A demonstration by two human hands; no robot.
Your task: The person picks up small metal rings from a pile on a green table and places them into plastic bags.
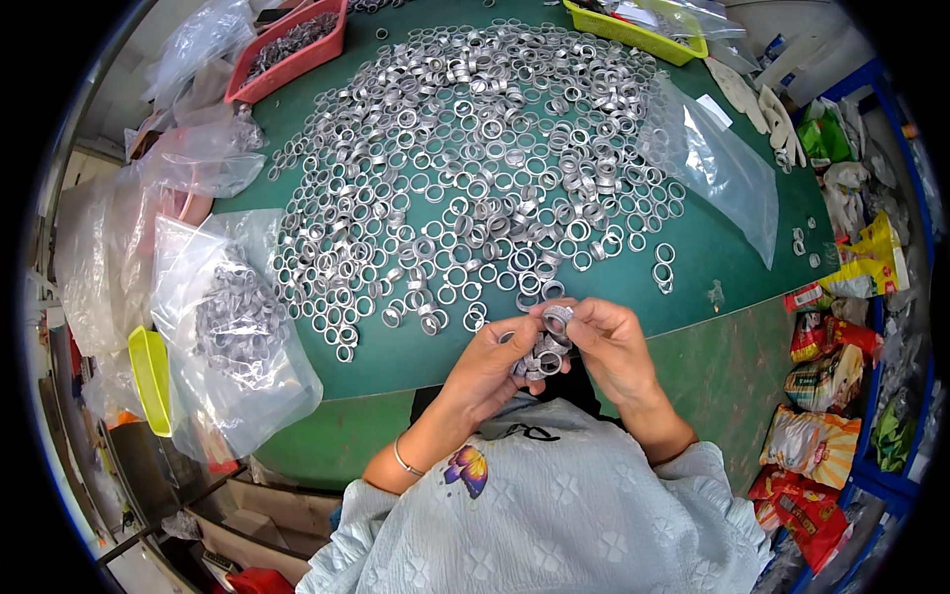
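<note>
1. L hand (483,366): curled round a small bunch of metal rings (542,364), which sits in its fingers, on the side facing R hand.
2. R hand (617,350): thumb + fingers pinching one ring (557,319) at top of bunch, tips touching it.
3. Held rings thus btwn both hands, in front of wearer's chest, over near edge of green table (693,284).
4. Loose rings (435,188): big spread on table, beyond both hands; nearest pcs just past the fingertips.
5. L of spread: clear bag (282,381) w/ more rings inside. R of spread: another clear bag (727,183), lying flat-ish.
6. Far end: red tray (299,69) on L, w/ small metal pcs; yellow-green tray (633,38) on R.
</note>
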